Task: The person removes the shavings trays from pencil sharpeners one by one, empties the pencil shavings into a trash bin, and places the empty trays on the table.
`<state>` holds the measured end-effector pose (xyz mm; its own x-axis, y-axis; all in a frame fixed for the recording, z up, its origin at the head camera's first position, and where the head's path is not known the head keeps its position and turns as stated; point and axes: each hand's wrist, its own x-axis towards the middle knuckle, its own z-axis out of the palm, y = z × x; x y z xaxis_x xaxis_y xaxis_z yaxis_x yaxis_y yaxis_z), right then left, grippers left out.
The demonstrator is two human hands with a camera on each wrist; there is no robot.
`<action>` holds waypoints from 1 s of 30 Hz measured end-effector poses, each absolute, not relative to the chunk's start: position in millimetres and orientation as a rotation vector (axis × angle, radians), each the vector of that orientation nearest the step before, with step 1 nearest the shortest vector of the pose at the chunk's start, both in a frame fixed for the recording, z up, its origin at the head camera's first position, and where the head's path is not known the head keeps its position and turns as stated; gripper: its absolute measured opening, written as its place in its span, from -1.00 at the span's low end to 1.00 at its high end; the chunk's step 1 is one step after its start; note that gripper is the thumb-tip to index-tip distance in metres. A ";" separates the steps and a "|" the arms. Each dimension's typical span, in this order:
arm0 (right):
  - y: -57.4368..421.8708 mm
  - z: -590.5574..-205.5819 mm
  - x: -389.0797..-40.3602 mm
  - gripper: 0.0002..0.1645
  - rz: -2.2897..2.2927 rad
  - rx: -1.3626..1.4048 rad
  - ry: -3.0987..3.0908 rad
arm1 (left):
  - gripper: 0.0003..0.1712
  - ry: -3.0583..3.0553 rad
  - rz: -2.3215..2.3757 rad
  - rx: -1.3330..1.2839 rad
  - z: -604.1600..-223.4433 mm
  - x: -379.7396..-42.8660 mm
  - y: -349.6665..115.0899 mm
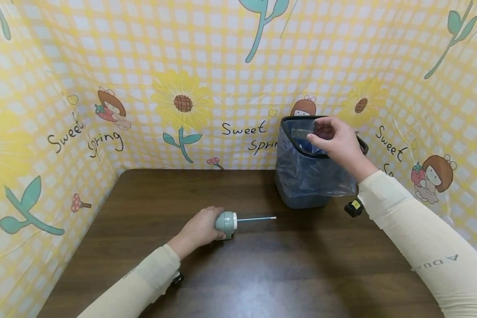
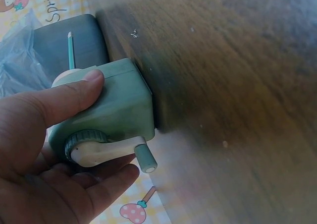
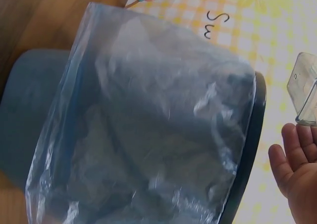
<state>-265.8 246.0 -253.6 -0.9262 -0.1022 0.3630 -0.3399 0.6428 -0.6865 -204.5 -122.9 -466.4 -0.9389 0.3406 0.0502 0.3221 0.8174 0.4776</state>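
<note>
My left hand grips a green pencil sharpener lying on its side at the table, thumb over its body in the left wrist view. A pale crank with a green knob is on the sharpener's back. From its white front a blue pencil sticks out to the right. Over the mouth of a bin, my right hand pinches a small clear plastic box between thumb and fingers. In the right wrist view, that box is partly cut off by the frame edge.
A translucent bluish bag lines the bin and hangs over its dark rim. The bin stands at the back right of the brown wooden table. Patterned yellow checked cloth surrounds the back and sides. Tiny bits lie on the tabletop.
</note>
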 end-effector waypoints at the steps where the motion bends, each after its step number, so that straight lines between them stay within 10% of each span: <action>1: 244.6 -254.2 -265.0 -0.29 1.165 0.364 -2.573 | -0.16 2.958 0.769 0.541 -466.1 -204.3 -122.8; 30: 208.2 -269.8 -240.9 -0.38 1.288 0.635 -2.510 | -0.12 2.962 0.743 0.518 -464.6 -204.0 -121.5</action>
